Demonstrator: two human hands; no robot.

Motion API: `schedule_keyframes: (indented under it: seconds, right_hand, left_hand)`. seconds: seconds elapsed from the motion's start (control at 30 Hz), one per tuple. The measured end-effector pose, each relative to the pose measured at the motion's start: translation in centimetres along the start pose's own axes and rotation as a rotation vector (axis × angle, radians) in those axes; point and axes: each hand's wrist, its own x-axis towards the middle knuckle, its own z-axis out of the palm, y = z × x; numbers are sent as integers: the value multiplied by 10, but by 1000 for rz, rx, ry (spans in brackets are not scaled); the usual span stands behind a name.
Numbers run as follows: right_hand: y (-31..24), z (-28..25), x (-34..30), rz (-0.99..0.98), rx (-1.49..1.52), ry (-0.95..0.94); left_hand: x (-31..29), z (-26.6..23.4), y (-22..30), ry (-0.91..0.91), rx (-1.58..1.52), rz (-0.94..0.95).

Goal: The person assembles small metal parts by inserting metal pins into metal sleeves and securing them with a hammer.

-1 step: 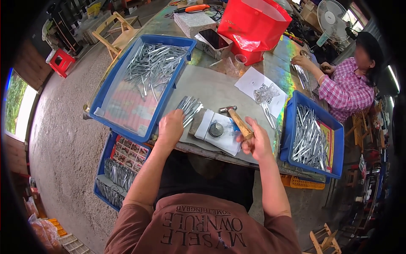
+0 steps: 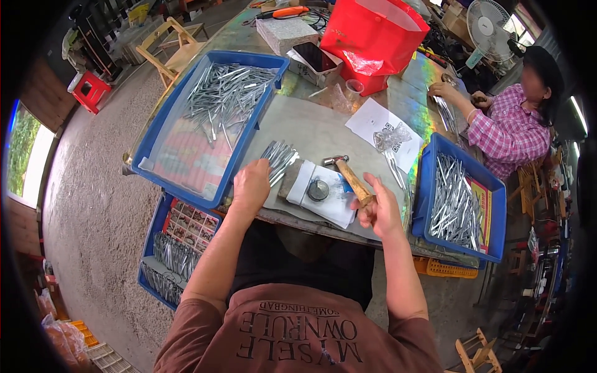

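Note:
My left hand (image 2: 252, 186) is closed beside a small pile of thin silvery metal strips (image 2: 280, 156). Its fingertips face away, so anything pinched in them is hidden. My right hand (image 2: 382, 211) has its curled lower fingers round the end of the wooden handle of a hammer (image 2: 356, 181), with thumb and forefinger looser. The hammer's metal head points away to the left. Between my hands lies a block wrapped in white paper or cloth (image 2: 339, 208), with a round dark metal disc (image 2: 318, 190) on top.
A blue tray (image 2: 214, 198) of metal strips stands left, another blue tray (image 2: 425, 211) right. A lower blue tray (image 2: 147, 273) sits beside the table. Behind are a red bag (image 2: 367, 43), a phone (image 2: 314, 56) and a paper sheet (image 2: 367, 121). A co-worker (image 2: 507, 127) handles strips.

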Motion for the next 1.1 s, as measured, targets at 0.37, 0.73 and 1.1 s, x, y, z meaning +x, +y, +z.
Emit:
schedule_keyframes:
  seconds: [0.37,0.73,1.1]
  right_hand:
    - [25,-46,-16,-346,-197,392]
    - [41,-65,32,-851,-1170,433]
    - [38,-69,53,-582,-1505,335]
  left_hand:
    - [13,16,-16,7,171,69]
    - [9,7,-7,9,221,112]
    - [-1,-5,4,70,221,149]
